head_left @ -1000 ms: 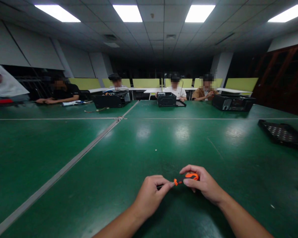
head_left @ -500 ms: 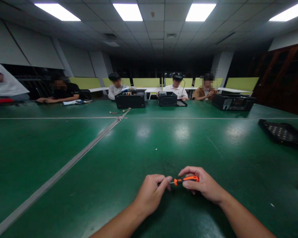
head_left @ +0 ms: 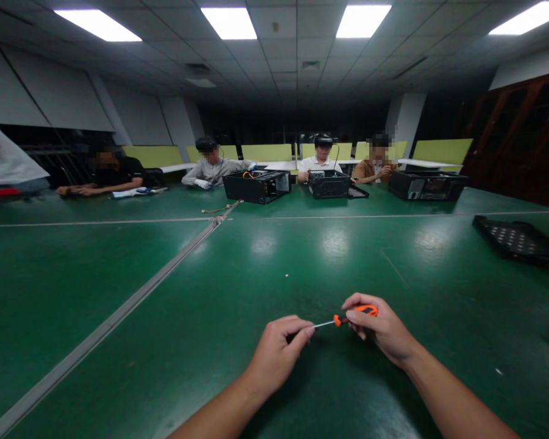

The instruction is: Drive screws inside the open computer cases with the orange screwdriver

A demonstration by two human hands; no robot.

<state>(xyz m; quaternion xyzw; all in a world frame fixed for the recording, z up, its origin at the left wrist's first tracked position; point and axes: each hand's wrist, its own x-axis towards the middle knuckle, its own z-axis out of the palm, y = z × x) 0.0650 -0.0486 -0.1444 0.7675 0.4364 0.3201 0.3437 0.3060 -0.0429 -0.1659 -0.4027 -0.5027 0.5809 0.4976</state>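
Note:
A small screwdriver (head_left: 348,317) with an orange and black handle lies level between my two hands, just above the green table (head_left: 238,286). My right hand (head_left: 382,332) is closed around the handle. My left hand (head_left: 279,353) pinches the tip of the thin metal shaft between thumb and forefinger. Both forearms reach in from the bottom edge.
A black perforated panel (head_left: 516,241) lies at the right. Across the table stand open black computer cases (head_left: 256,185), (head_left: 330,183), (head_left: 427,185) with several seated people behind them. A loose cable (head_left: 217,210) lies near a grey seam (head_left: 119,317) that crosses the table.
My hands have drawn apart, so more of the metal shaft shows between them. A person across the table has pulled the left computer case to the right.

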